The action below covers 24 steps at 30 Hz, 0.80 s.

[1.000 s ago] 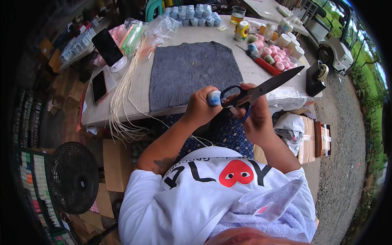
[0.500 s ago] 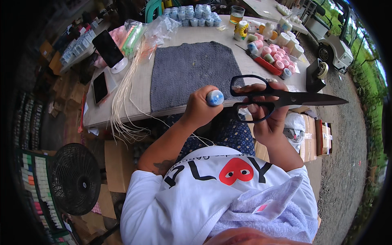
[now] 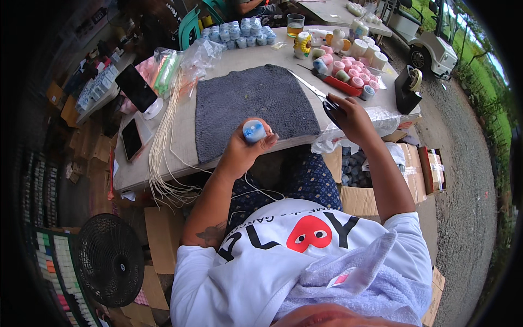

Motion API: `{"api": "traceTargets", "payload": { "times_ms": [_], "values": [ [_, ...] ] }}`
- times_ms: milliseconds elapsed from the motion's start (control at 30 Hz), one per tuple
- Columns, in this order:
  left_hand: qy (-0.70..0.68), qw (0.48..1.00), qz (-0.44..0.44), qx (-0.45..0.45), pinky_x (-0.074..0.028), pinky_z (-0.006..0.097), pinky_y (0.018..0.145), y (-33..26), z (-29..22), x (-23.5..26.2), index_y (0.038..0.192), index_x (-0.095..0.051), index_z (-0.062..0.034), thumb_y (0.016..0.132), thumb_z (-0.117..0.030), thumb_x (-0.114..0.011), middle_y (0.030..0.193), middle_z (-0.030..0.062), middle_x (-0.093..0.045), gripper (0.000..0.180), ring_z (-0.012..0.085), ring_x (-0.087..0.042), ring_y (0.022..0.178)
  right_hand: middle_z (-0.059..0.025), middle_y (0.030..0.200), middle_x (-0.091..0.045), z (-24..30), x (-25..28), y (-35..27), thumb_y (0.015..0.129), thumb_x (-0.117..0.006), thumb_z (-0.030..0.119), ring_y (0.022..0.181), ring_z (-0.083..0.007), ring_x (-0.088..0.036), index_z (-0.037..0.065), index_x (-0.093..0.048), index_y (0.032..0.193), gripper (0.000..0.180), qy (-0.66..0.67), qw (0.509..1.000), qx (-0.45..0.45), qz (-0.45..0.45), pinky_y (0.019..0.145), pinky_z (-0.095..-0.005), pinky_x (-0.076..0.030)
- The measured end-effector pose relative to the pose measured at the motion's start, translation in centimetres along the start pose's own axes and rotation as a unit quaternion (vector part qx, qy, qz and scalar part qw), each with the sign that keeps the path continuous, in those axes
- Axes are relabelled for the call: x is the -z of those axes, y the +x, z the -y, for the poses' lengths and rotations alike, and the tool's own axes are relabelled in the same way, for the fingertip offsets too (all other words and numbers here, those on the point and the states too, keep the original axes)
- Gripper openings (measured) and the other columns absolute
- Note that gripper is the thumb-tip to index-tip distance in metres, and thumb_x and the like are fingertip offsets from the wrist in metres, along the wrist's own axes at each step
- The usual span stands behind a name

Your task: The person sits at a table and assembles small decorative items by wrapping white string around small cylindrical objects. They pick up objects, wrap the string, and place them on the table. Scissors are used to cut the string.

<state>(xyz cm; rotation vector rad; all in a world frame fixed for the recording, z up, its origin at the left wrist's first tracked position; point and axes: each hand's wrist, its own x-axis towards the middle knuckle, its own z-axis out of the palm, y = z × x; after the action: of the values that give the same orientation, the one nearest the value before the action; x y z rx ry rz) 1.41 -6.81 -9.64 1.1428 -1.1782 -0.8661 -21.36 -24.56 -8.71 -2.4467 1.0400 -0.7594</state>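
My left hand (image 3: 243, 146) is closed round a small blue-and-white cylinder (image 3: 254, 131), whose round end faces up. It is held just off the table's near edge, in front of a grey towel (image 3: 253, 103) spread on the tabletop. My right hand (image 3: 351, 117) grips the dark handles of a pair of scissors (image 3: 311, 87) beside the towel's right edge. Their blades point away from me and to the left, reaching over the towel's far right corner. I cannot tell whether the scissors rest on the table.
White cords (image 3: 169, 125) hang over the table edge at left, near two phones. Blue cylinders (image 3: 239, 34) stand at the back, by a glass (image 3: 295, 24). At right are a red tray (image 3: 338, 85) of pink rolls and a tape dispenser (image 3: 406, 92). A fan (image 3: 110, 260) stands lower left.
My right hand has moved forward with the scissors, turning the blades from pointing right to pointing away and left. My left hand has shifted left and tilted the cylinder, showing more of its side.
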Motion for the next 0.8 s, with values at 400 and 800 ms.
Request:
{"api": "traceTargets", "payload": {
  "times_ms": [400,800],
  "values": [
    [-0.370,0.926,0.004,-0.079,-0.040,0.026,0.061,0.8,-5.4,0.6,0.110,-0.048,-0.0142,0.073,-0.071,-0.050,0.094,0.0069,-0.052,0.068,0.0170,-0.052,0.073,-0.0029,0.100,-0.058,9.4,-11.6,-7.1,0.083,-0.070,0.018,0.096,-0.0110,-0.053,0.004,-0.053,0.103,0.030,0.500,0.772,0.073,0.385,0.087,-0.0278,-0.042],
    [-0.297,0.910,-0.269,-0.104,-0.030,0.024,0.048,4.6,-11.9,21.7,0.100,-0.043,-0.0025,0.082,-0.053,-0.060,0.083,0.0099,-0.048,0.056,0.0129,-0.039,0.058,0.0007,0.082,-0.057,-2.8,5.6,-8.0,0.086,-0.061,0.000,0.082,-0.0084,-0.056,0.001,-0.054,0.091,0.008,0.396,0.903,-0.120,0.119,0.076,-0.0236,-0.045]
  ]
}}
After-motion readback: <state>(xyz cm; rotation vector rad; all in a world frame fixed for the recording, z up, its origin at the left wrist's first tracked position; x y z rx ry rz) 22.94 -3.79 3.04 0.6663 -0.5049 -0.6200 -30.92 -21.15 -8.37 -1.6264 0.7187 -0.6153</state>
